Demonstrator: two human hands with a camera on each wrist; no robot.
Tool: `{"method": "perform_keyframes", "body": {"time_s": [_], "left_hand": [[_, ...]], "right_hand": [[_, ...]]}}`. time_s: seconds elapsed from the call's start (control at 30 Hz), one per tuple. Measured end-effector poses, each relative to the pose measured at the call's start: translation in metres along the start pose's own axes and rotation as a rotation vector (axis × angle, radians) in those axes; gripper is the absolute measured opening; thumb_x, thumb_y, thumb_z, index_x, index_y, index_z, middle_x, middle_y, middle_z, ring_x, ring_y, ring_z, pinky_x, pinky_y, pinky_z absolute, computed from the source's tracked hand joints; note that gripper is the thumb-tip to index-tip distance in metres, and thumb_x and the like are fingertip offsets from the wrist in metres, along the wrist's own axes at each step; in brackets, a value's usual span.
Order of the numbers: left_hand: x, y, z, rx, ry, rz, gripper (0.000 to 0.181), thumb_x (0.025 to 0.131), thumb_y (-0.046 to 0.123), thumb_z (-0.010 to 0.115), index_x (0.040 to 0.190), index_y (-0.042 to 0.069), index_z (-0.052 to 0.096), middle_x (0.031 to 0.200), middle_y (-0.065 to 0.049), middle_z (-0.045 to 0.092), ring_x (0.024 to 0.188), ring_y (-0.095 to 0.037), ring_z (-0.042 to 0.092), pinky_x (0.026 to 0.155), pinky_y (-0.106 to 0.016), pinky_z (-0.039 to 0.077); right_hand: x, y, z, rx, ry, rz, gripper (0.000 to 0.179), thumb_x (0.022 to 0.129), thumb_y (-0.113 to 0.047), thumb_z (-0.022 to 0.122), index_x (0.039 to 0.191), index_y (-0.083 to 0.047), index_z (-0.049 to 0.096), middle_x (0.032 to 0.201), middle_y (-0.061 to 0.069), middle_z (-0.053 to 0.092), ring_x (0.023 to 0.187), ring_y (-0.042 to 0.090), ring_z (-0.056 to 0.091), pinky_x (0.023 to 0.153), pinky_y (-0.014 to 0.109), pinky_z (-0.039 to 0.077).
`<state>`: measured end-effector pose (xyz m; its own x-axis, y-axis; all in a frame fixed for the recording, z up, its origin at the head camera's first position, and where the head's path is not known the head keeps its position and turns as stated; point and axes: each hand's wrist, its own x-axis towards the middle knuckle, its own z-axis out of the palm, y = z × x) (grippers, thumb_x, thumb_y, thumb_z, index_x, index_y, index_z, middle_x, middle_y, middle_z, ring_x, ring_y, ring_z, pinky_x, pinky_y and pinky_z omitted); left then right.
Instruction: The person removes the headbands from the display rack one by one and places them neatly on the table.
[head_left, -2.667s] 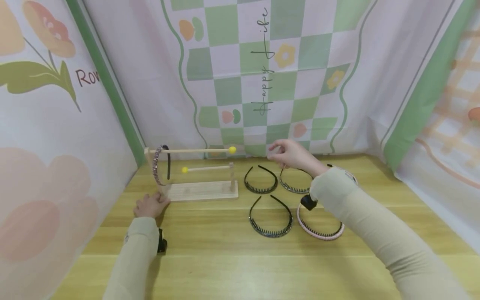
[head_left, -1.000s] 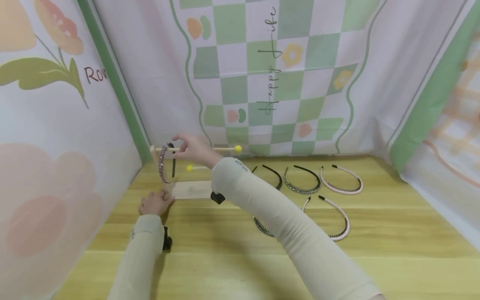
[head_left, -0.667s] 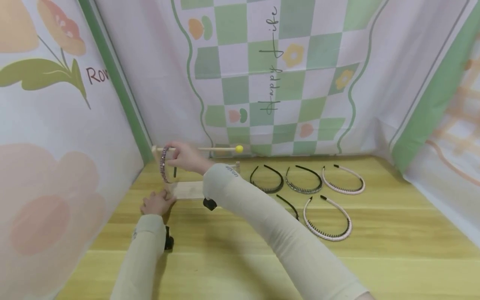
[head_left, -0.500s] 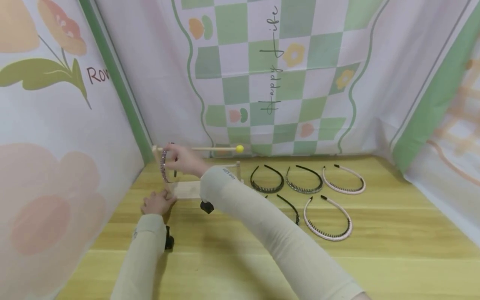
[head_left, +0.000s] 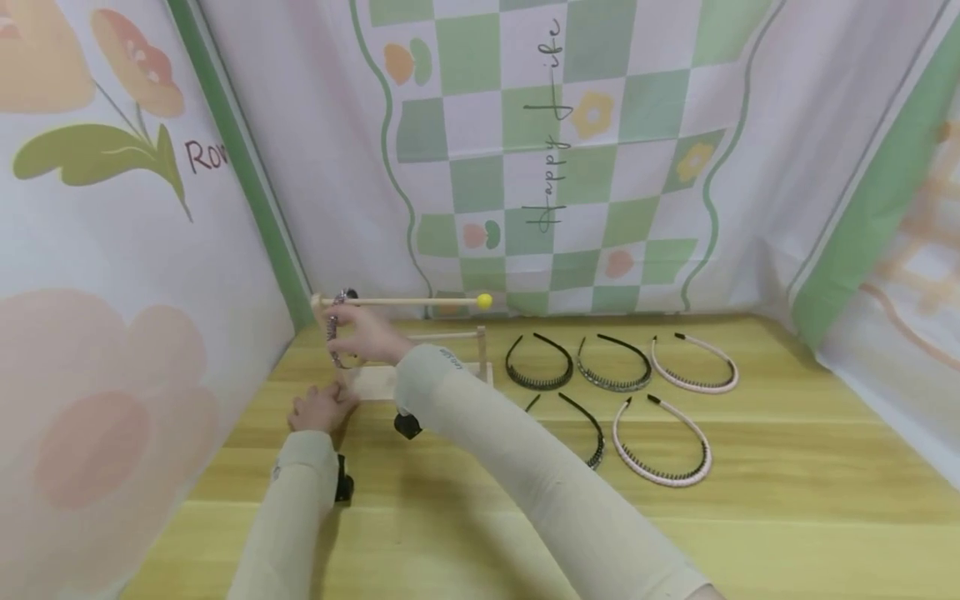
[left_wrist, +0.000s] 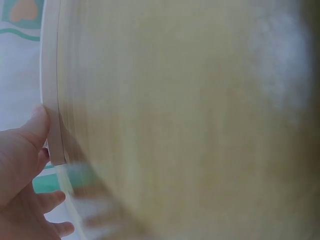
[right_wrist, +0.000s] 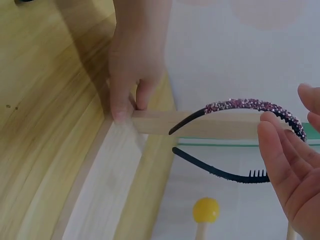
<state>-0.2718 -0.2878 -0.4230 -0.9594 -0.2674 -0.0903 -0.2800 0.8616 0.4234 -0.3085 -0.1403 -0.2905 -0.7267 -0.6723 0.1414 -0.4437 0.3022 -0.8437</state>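
A wooden rack (head_left: 375,383) stands at the left of the table, its upper bar ending in a yellow ball (head_left: 484,301). A headband covered in glittery pinkish stones (right_wrist: 240,105) hangs around that upper bar, close to the left post. My right hand (head_left: 367,335) holds this headband, thumb and fingers on either side of its band in the right wrist view; the hand hides part of it in the head view. Down at the rack's front left corner, my left hand (head_left: 322,408) pinches the edge of the base (left_wrist: 52,100) with thumb and fingers.
Several toothed headbands lie on the table right of the rack: a black one (head_left: 540,383), a dark sparkly one (head_left: 615,385), a pink one (head_left: 705,387), another pink one (head_left: 667,481) and a dark one (head_left: 597,454) partly behind my right sleeve. Patterned cloth walls surround the table.
My right hand has come left from above the loose headbands to the one on the rack and moved slightly down, turning that headband a little. The left hand has stayed at the base.
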Motion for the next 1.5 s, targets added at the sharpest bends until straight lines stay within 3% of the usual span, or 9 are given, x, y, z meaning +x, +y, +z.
{"method": "perform_keyframes", "body": {"time_s": [0.07, 0.1, 0.2, 0.3, 0.33, 0.7, 1.1, 1.5], "left_hand": [[0.001, 0.001, 0.002, 0.001, 0.004, 0.007, 0.061, 0.091, 0.048, 0.048, 0.139, 0.010, 0.038, 0.135, -0.032, 0.031, 0.112, -0.056, 0.029, 0.088, -0.068, 0.025], [0.001, 0.001, 0.003, 0.005, 0.006, 0.012, 0.062, 0.091, 0.048, 0.048, 0.139, 0.010, 0.038, 0.136, -0.032, 0.030, 0.112, -0.056, 0.029, 0.088, -0.069, 0.025], [0.005, 0.000, 0.006, 0.007, 0.013, 0.028, 0.063, 0.090, 0.050, 0.048, 0.139, 0.010, 0.038, 0.137, -0.033, 0.028, 0.112, -0.057, 0.028, 0.088, -0.069, 0.025], [0.009, -0.002, 0.009, 0.003, 0.014, 0.034, 0.064, 0.090, 0.051, 0.048, 0.139, 0.011, 0.039, 0.138, -0.032, 0.028, 0.113, -0.056, 0.028, 0.089, -0.068, 0.024], [0.010, -0.002, 0.010, 0.001, 0.014, 0.035, 0.065, 0.089, 0.052, 0.049, 0.139, 0.011, 0.039, 0.138, -0.032, 0.028, 0.113, -0.056, 0.028, 0.089, -0.068, 0.024], [0.006, 0.004, 0.009, -0.043, 0.024, 0.038, 0.065, 0.089, 0.051, 0.049, 0.139, 0.011, 0.038, 0.135, -0.032, 0.031, 0.113, -0.055, 0.028, 0.089, -0.067, 0.022], [-0.003, 0.010, -0.001, -0.006, 0.035, 0.045, 0.063, 0.089, 0.050, 0.050, 0.136, 0.009, 0.042, 0.122, -0.030, 0.042, 0.103, -0.053, 0.036, 0.084, -0.064, 0.030], [0.001, -0.005, 0.003, -0.020, 0.039, 0.054, 0.063, 0.090, 0.051, 0.049, 0.137, 0.011, 0.040, 0.127, -0.033, 0.037, 0.105, -0.054, 0.032, 0.085, -0.066, 0.028]], "right_hand": [[0.001, 0.000, 0.001, -0.010, 0.008, -0.003, 0.052, 0.086, -0.007, 0.064, 0.135, -0.013, 0.047, 0.130, 0.005, 0.049, 0.069, 0.020, 0.057, 0.061, 0.039, 0.054], [0.001, 0.001, 0.001, -0.025, 0.016, -0.011, 0.051, 0.086, -0.006, 0.064, 0.134, -0.012, 0.048, 0.130, 0.004, 0.049, 0.073, 0.018, 0.057, 0.062, 0.037, 0.054], [0.002, 0.002, 0.001, -0.102, 0.053, -0.037, 0.045, 0.086, -0.008, 0.064, 0.129, -0.009, 0.052, 0.128, 0.003, 0.053, 0.093, 0.014, 0.056, 0.077, 0.028, 0.051], [0.003, 0.004, 0.001, -0.167, 0.099, -0.060, 0.039, 0.086, -0.009, 0.065, 0.124, -0.006, 0.057, 0.121, 0.002, 0.057, 0.116, 0.011, 0.046, 0.091, 0.021, 0.040], [0.003, 0.005, 0.001, -0.173, 0.113, -0.066, 0.038, 0.086, -0.008, 0.065, 0.122, -0.006, 0.058, 0.119, 0.002, 0.058, 0.116, 0.013, 0.047, 0.093, 0.020, 0.038], [0.002, 0.014, -0.006, -0.117, 0.312, -0.147, 0.024, 0.085, -0.002, 0.063, 0.109, -0.005, 0.062, 0.097, 0.000, 0.061, 0.077, 0.010, 0.053, 0.070, 0.017, 0.046], [-0.007, 0.007, -0.025, -0.025, 0.319, -0.181, 0.024, 0.085, 0.002, 0.062, 0.108, -0.003, 0.059, 0.101, 0.004, 0.058, 0.081, 0.014, 0.059, 0.066, 0.017, 0.049], [-0.028, -0.011, -0.055, 0.043, 0.311, -0.207, 0.033, 0.088, 0.001, 0.059, 0.120, -0.002, 0.053, 0.112, 0.013, 0.054, 0.074, 0.025, 0.060, 0.062, 0.025, 0.052]]}}
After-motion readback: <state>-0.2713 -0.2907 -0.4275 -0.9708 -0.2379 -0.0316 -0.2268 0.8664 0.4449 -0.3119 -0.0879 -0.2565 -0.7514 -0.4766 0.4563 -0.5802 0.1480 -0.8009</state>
